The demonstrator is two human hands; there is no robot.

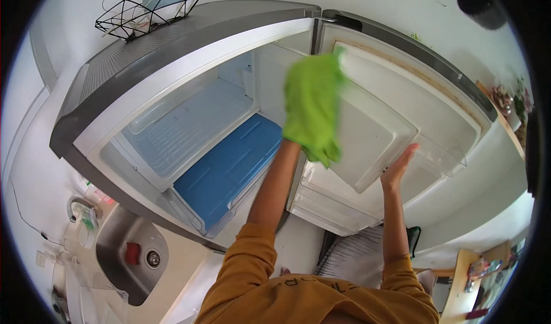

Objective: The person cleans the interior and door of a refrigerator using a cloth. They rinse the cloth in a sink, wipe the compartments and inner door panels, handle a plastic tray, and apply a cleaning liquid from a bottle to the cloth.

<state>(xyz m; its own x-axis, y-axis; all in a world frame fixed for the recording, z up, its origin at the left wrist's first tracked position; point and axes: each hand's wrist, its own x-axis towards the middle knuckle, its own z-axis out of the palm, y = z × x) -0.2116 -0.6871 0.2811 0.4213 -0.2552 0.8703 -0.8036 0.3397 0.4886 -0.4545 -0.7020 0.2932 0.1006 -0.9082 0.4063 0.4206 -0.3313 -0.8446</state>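
Observation:
A bright green cloth (312, 104) covers my left hand (308, 108), which is raised in front of the upper inner side of the open refrigerator door (366, 138); the cloth hides the fingers and is a little blurred. My right hand (398, 166) rests at the edge of a small inner door panel (376, 151), fingers pointing up and partly hidden behind the panel's edge. To the left stands the open refrigerator compartment, with a pale shelf (193, 121) above a blue panel (228, 169). Brown staining runs along the door's top seal (409, 65).
A black wire basket (150, 9) holding things stands on the refrigerator's top. Lower left is a steel sink (109, 246) with a red sponge (132, 253) and a faucet (75, 207). Clear door bins (340, 203) hang low on the door. A wooden table (456, 285) stands lower right.

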